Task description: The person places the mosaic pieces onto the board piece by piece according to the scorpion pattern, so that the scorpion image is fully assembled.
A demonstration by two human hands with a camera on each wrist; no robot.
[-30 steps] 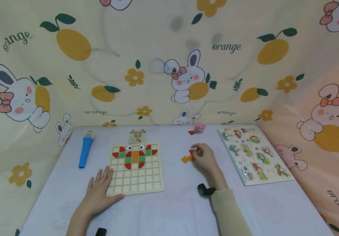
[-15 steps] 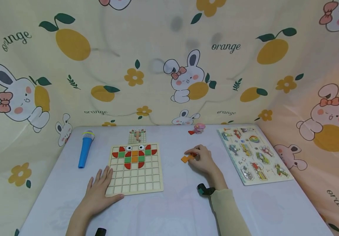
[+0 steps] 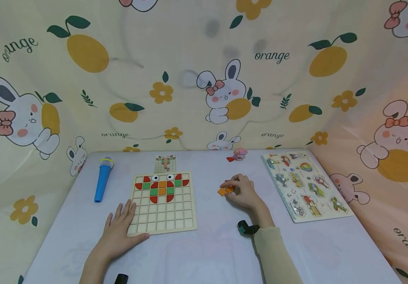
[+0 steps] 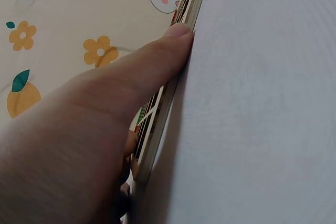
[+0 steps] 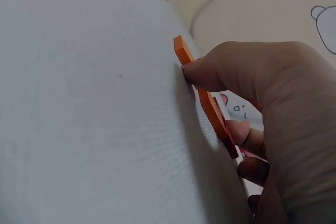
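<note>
My left hand [image 3: 116,232] lies with fingers spread along the left edge of a square wooden grid board [image 3: 164,217]; its thumb [image 4: 152,59] rests at the board's near edge. Red, green and orange tiles and two eye pieces fill part of the upper grid. Right of the board, my right hand [image 3: 244,193] has its thumb and fingers curled at a small group of orange tiles [image 3: 222,192] on the table. In the right wrist view, the thumb touches an orange tile [image 5: 212,116], and another finger is against a red tile [image 5: 229,145]. The fingers partly hide these pieces.
A small pattern card [image 3: 165,163] lies behind the board. A blue toy microphone [image 3: 102,181] is at the left. At the back are a red piece [image 3: 230,159] and a pink figure [image 3: 240,154]. A picture puzzle board [image 3: 304,187] lies at the right.
My right hand has shifted slightly left and down from the red piece onto the orange tiles, which now sit closer together. The left hand has stayed put.
</note>
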